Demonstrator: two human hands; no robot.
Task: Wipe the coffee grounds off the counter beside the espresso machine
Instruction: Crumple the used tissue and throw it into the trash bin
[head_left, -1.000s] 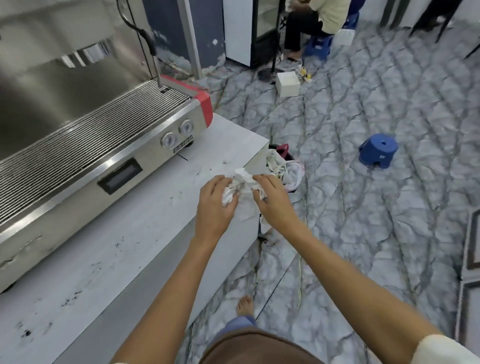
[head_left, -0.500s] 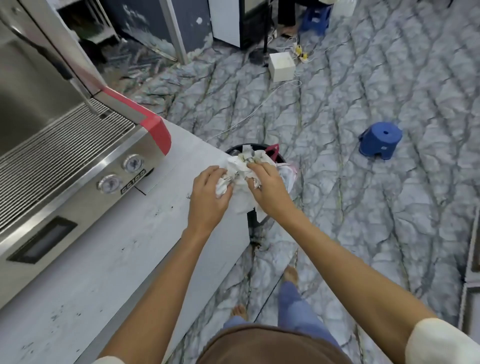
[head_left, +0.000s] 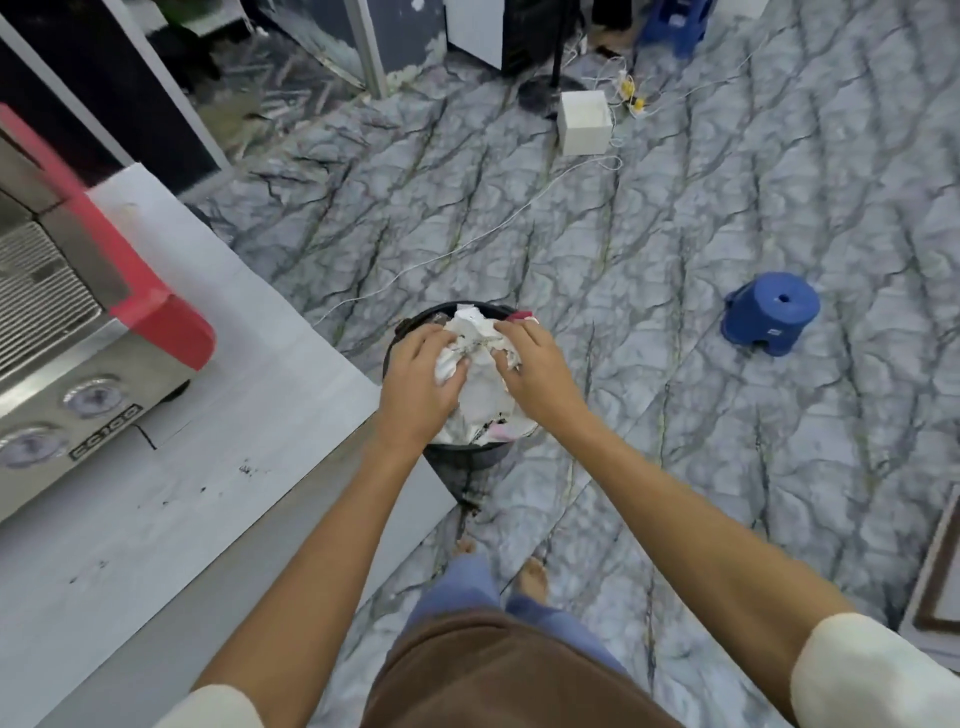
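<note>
A crumpled white paper towel (head_left: 475, 335) is held between my left hand (head_left: 418, 382) and my right hand (head_left: 535, 371), both gripping it directly over a black trash bin (head_left: 470, 457) on the floor past the counter's end. The bin holds more white paper. The white counter (head_left: 171, 499) lies to the left, with small dark specks of coffee grounds (head_left: 245, 470) in front of the espresso machine (head_left: 78, 374), a steel body with a red corner and two gauges.
A blue plastic stool (head_left: 771, 314) stands on the marble-patterned floor to the right. A white box (head_left: 584, 122) and cables lie farther back. My bare feet (head_left: 532, 577) are beside the counter's edge. A dark frame (head_left: 935, 571) sits at far right.
Both hands carried the crumpled towel from above the counter's end out over the trash bin. My view swung right, so the espresso machine slid toward the left edge.
</note>
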